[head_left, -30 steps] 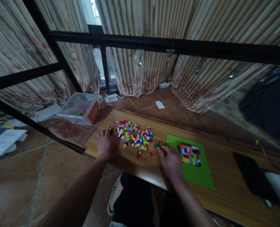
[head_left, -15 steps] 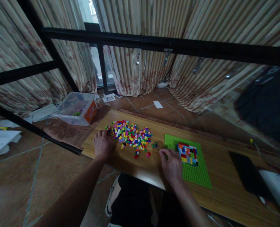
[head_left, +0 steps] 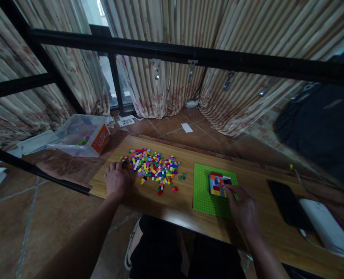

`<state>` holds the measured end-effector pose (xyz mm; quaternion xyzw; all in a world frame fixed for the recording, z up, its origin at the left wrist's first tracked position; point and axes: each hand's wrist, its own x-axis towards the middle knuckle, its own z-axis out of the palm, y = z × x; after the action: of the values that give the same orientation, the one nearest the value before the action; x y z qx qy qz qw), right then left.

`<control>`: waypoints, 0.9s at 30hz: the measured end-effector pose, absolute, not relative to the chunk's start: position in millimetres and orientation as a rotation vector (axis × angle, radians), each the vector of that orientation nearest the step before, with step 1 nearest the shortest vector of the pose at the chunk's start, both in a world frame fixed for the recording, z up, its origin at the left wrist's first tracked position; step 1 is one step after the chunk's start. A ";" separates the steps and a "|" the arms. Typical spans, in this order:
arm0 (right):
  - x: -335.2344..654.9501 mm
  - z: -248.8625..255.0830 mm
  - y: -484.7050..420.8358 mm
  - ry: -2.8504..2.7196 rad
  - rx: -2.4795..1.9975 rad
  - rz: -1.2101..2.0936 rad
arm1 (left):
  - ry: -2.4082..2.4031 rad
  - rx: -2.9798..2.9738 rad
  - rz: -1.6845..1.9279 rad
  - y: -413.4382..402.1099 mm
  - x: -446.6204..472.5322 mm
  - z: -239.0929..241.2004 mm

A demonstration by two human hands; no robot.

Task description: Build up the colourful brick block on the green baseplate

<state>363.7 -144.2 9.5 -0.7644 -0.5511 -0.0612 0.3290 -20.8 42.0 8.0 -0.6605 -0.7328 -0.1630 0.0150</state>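
My left hand (head_left: 117, 179) rests on the wooden tabletop at the left end of a pile of small building bricks (head_left: 153, 166), fingers slightly spread and nothing visible in them. Over the green baseplate (head_left: 202, 193), my right hand (head_left: 243, 205) has thumb and forefinger pinched on what looks like a small building brick, mostly hidden by the fingertips. They touch the right part of a low, multicoloured block of joined bricks (head_left: 216, 190), which sits on the plate. A few green bricks (head_left: 182, 176) lie between pile and plate.
A black phone (head_left: 288, 203) and a white device (head_left: 322, 224) with a cable lie on the table's right. Beyond its left end, a clear plastic box (head_left: 76, 135) stands on the floor. A black metal rail (head_left: 160, 48) crosses in front of the curtains.
My right hand has moved right, from the baseplate's left edge onto the multicoloured brick block. The left hand stays beside the pile. The whole view has shifted slightly.
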 end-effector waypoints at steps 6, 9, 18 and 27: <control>365.8 6.5 -139.9 -1.441 -1.978 -0.163 | -2.258 -2.058 -0.525 43.2 -21.8 6.3; 368.7 6.5 -138.9 -1.461 -1.985 -0.164 | -2.247 -2.051 -0.534 44.1 -22.9 3.5; 367.0 12.0 -135.2 -1.360 -2.013 -0.066 | -2.252 -2.056 -0.537 44.2 -23.0 3.2; 360.8 14.2 -137.6 -1.248 -2.064 -0.027 | -2.263 -2.053 -0.523 43.9 -21.5 5.2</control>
<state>360.8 -137.6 14.2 -0.7994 -0.4834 -0.0105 0.3567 -21.5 43.9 5.2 -0.6621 -0.7299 -0.1687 0.0207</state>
